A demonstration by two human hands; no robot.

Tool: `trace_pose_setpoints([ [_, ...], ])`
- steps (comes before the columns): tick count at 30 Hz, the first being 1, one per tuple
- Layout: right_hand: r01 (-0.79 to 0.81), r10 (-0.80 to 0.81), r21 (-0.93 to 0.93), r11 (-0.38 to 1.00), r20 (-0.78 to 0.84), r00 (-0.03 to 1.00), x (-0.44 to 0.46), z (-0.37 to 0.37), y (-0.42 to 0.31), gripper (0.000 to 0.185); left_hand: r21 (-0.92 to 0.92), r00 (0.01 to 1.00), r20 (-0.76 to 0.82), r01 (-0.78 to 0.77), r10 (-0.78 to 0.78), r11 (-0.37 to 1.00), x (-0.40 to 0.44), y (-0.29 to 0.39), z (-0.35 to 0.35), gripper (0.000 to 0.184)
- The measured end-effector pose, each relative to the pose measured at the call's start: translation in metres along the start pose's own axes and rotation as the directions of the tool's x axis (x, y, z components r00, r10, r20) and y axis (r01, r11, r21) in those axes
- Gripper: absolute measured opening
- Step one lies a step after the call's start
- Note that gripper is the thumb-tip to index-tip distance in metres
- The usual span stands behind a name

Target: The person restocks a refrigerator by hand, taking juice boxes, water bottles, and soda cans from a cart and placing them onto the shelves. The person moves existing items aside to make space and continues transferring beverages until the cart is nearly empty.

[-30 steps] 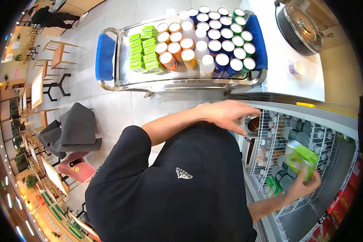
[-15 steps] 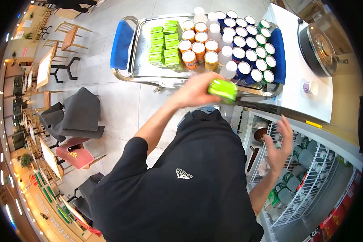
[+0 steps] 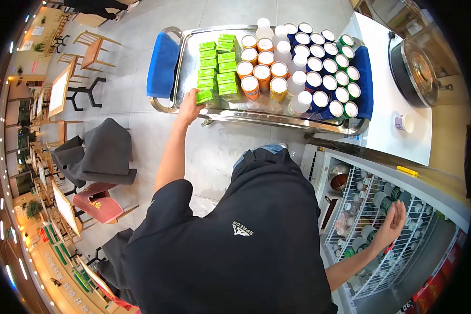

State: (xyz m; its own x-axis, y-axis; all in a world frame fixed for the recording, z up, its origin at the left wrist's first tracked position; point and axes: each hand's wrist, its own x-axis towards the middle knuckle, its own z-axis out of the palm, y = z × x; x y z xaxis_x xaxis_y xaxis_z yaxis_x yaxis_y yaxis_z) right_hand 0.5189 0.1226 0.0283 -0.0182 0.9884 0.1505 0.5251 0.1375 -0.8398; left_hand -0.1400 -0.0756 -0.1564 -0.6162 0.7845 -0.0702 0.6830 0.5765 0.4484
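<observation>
My left hand (image 3: 189, 109) is closed on a small green carton (image 3: 204, 96) at the front left corner of the green carton stacks, on the metal trolley (image 3: 188, 57). Beside it stands a second column of green cartons (image 3: 227, 77). My right hand (image 3: 391, 230) is over the open fridge, its fingers stretched out close to green-labelled bottles (image 3: 383, 202) behind a white wire rack (image 3: 369, 209). I cannot tell whether the fingers touch a bottle.
Orange cans (image 3: 262, 72), clear bottles with white caps (image 3: 299, 81) and dark blue cans (image 3: 329, 82) fill the trolley's right part, with green cans (image 3: 347, 77) at the end. A white counter (image 3: 371, 42) holds a pot (image 3: 414, 73) and a paper cup (image 3: 404, 123). Chairs stand at left.
My left hand has carried the green carton leftward from the trolley's front middle to the carton stacks. My right hand has moved right and down, farther over the fridge.
</observation>
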Motion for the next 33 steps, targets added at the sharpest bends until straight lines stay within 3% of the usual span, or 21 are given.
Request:
trace_pose_setpoints([
  [4, -0.002, 0.002, 0.014, 1.0, -0.009, 1.0, -0.008, 0.001, 0.002, 0.035, 0.008, 0.992, -0.117, -0.056, 0.056, 0.998, 0.008, -0.007, 0.033, 0.057],
  [7, -0.047, 0.047, 0.003, 0.999, -0.025, 0.999, -0.017, -0.001, 0.003, 0.035, -0.025, 0.993, -0.117, -0.04, 0.037, 0.999, 0.007, -0.005, 0.041, 0.059],
  [8, -0.054, 0.054, -0.008, 0.998, -0.042, 0.998, -0.02, -0.003, 0.002, 0.036, 0.028, 0.992, 0.037, 0.12, -0.121, 0.992, 0.006, 0.003, 0.025, 0.061],
  [9, -0.06, 0.059, -0.02, 0.998, -0.062, 0.996, -0.024, -0.005, -0.001, 0.036, 0.141, 0.994, 0.029, 0.101, -0.106, 0.985, 0.01, 0.006, 0.008, 0.064],
  [11, -0.074, 0.071, -0.032, 0.997, -0.094, 0.993, -0.033, -0.01, 0.003, 0.036, 0.184, 0.978, -0.055, 0.209, -0.203, 0.96, 0.033, 0.035, -0.026, 0.059],
  [13, -0.085, 0.08, -0.034, 0.996, -0.117, 0.99, -0.041, -0.019, 0.015, 0.036, 0.189, 0.976, -0.179, 0.156, -0.122, 0.97, 0.068, 0.061, -0.043, 0.055],
  [17, -0.126, 0.113, -0.06, 0.99, -0.178, 0.978, -0.059, -0.028, 0.011, 0.037, 0.166, 0.955, -0.245, -0.127, 0.166, 0.978, 0.17, 0.073, -0.009, 0.064],
  [18, -0.139, 0.128, -0.046, 0.989, -0.195, 0.973, -0.064, -0.032, 0.011, 0.037, 0.181, 0.958, -0.211, -0.158, 0.195, 0.971, 0.188, 0.079, -0.005, 0.073],
  [21, -0.174, 0.158, -0.043, 0.984, -0.258, 0.953, -0.085, -0.042, 0.008, 0.039, 0.263, 0.994, -0.088, -0.047, 0.072, 0.964, 0.226, 0.096, 0.016, 0.081],
  [22, -0.21, 0.188, -0.045, 0.977, -0.286, 0.939, -0.093, -0.045, 0.007, 0.04, 0.312, 1.0, 0.024, 0.006, -0.014, 0.95, 0.239, 0.098, 0.021, 0.084],
  [25, -0.274, 0.225, -0.138, 0.952, -0.29, 0.93, -0.117, -0.058, 0.009, 0.04, 0.563, 0.996, 0.032, 0.048, -0.079, 0.825, 0.256, 0.1, 0.034, 0.08],
  [28, -0.302, 0.236, -0.221, 0.927, -0.281, 0.93, -0.133, -0.069, -0.007, 0.04, 0.502, 0.981, 0.078, 0.117, -0.18, 0.857, 0.253, 0.096, 0.029, 0.076],
  [33, -0.358, 0.293, -0.218, 0.908, -0.281, 0.914, -0.153, -0.073, -0.002, 0.039, 0.547, 0.992, 0.101, 0.007, -0.074, 0.837, 0.266, 0.087, 0.038, 0.063],
])
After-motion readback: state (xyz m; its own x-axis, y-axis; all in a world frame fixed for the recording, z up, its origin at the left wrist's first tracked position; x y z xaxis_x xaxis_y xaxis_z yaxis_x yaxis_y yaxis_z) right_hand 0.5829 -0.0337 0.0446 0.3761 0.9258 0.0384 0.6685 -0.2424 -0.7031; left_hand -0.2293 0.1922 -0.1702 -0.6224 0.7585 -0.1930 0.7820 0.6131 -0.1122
